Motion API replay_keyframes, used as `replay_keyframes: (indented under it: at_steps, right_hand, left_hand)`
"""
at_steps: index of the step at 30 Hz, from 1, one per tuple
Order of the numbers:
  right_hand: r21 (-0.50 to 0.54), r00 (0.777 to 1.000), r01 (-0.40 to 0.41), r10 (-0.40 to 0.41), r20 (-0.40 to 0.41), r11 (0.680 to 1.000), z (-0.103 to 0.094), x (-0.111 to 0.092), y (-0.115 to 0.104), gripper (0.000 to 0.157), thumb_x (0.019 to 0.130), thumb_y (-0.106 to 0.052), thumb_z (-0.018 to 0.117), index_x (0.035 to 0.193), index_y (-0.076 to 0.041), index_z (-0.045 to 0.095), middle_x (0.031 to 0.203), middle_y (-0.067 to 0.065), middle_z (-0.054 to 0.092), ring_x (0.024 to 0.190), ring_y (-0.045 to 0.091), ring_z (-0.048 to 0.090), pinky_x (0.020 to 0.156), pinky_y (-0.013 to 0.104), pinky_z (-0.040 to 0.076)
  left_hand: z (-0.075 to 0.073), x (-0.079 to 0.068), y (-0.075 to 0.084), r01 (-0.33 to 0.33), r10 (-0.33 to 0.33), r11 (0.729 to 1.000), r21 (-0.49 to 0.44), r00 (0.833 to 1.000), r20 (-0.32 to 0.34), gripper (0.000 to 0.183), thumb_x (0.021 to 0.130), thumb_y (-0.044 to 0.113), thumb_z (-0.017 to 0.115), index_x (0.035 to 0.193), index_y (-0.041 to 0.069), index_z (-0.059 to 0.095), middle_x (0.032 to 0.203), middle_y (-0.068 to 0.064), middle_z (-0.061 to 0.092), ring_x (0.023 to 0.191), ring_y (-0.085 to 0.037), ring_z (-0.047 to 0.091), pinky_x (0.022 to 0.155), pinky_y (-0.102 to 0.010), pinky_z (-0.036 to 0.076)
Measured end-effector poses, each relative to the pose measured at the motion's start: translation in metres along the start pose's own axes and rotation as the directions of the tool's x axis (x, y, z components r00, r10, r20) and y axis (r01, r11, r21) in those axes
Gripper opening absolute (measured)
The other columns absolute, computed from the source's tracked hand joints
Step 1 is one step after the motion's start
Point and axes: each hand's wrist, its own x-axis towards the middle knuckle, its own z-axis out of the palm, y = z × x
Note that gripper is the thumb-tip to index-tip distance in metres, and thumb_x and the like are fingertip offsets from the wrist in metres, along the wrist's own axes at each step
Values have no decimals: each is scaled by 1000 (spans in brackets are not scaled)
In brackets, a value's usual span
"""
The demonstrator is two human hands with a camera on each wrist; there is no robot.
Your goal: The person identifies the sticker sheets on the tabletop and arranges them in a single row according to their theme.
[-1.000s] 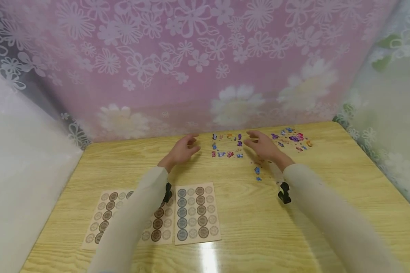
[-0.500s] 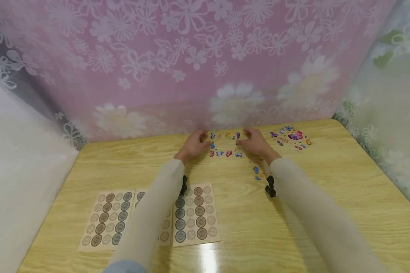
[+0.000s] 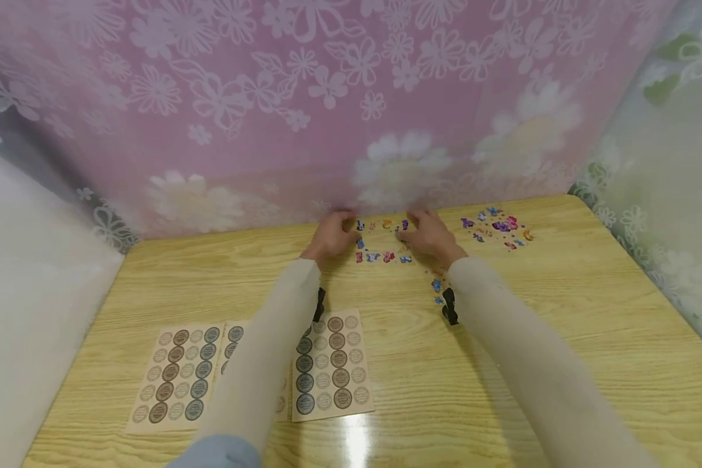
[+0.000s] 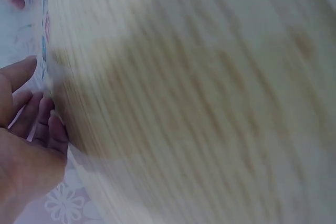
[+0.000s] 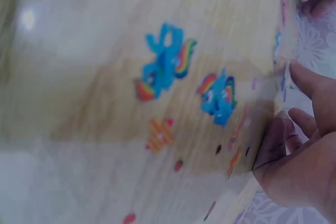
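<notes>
Small colourful stickers [image 3: 389,257] form a rectangle near the back of the table. My left hand [image 3: 335,235] is at its left side, thumb and fingers apart and bent; in the left wrist view the hand [image 4: 31,145] looks relaxed with nothing visible in its grasp. On the opposite side my right hand [image 3: 431,235] covers part of the right-hand column, thumb and fingers spread. In the right wrist view blue cartoon pony stickers [image 5: 218,100] lie on a clear sheet beside the right hand [image 5: 304,150]. Whether the fingertips touch the stickers cannot be told.
Another cluster of colourful stickers [image 3: 506,225] lies at the back right. Below my right hand is a blue sticker [image 3: 437,285]. Beige sheets of round labels [image 3: 333,370] lie front left, partly under my left forearm. A pink flowered curtain [image 3: 304,156] hangs behind the table [image 3: 398,364].
My left hand has moved right to the rectangle's left side. My right hand has moved left, over its right-hand stickers. The head view has shifted slightly.
</notes>
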Motion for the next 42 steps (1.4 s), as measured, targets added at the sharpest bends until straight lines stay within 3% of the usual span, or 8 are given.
replay_keyframes:
  at_steps: [5, 11, 19, 26, 31, 38, 42]
  right_hand:
    - [-81, 1000, 18, -16, 22, 997, -2, -1, -3, 62, 88, -38, 52, 140, -15, 28, 143, 12, 13, 125, 37, 22, 93, 56, 25]
    - [-94, 998, 27, -21, 65, 995, -5, 3, -3, 61, 87, -37, 54, 139, -14, 30, 142, 13, 14, 124, 35, 25, 93, 54, 28]
    - [-40, 996, -11, 15, 88, 999, -6, 4, -7, 60, 85, -36, 57, 136, -14, 34, 137, 16, 20, 118, 35, 31, 91, 53, 29]
    - [-37, 998, -41, 43, 54, 998, -3, 7, -6, 57, 83, -39, 60, 131, -16, 40, 135, 17, 22, 116, 35, 32, 89, 55, 29]
    - [-59, 998, -41, 43, 42, 997, -2, 8, -5, 58, 82, -40, 61, 130, -15, 40, 134, 17, 23, 114, 36, 34, 88, 56, 29]
    - [-53, 998, -41, 43, 37, 998, -2, 6, -6, 57, 82, -40, 61, 129, -16, 40, 131, 15, 25, 112, 34, 36, 87, 56, 30]
    - [-64, 999, -19, 21, 34, 998, -2, 5, -5, 58, 82, -41, 60, 130, -16, 39, 132, 15, 25, 113, 34, 35, 88, 56, 30]
  left_hand:
    - [3, 3, 7, 22, -22, 1000, 0, 999, 38, 55, 83, 21, 63, 132, 9, 42, 136, -4, 37, 105, -20, 47, 86, -35, 39]
    - [3, 5, 6, 59, -59, 998, 2, 997, 59, 58, 82, 23, 63, 134, 11, 40, 137, -6, 33, 122, -22, 34, 95, -37, 32]
    - [1, 8, 4, 79, -73, 996, -50, 990, 117, 62, 81, 26, 66, 134, 9, 39, 136, -6, 34, 124, -22, 30, 98, -35, 29]
    - [0, 6, 3, 108, -92, 982, -156, 990, 107, 63, 77, 25, 70, 131, 13, 40, 127, -5, 42, 117, -20, 38, 92, -35, 35]
    - [1, 5, 3, 90, -75, 980, -177, 993, 89, 61, 76, 24, 71, 128, 14, 41, 124, -4, 45, 114, -19, 41, 91, -36, 35]
    - [2, 6, 2, 112, -92, 942, -318, 993, 78, 52, 79, 14, 68, 125, 15, 44, 112, -4, 49, 102, -18, 46, 84, -35, 40]
    - [3, 6, 0, 113, -101, 935, -336, 993, 54, 45, 84, 15, 62, 125, 16, 45, 104, -4, 52, 92, -17, 50, 78, -35, 42]
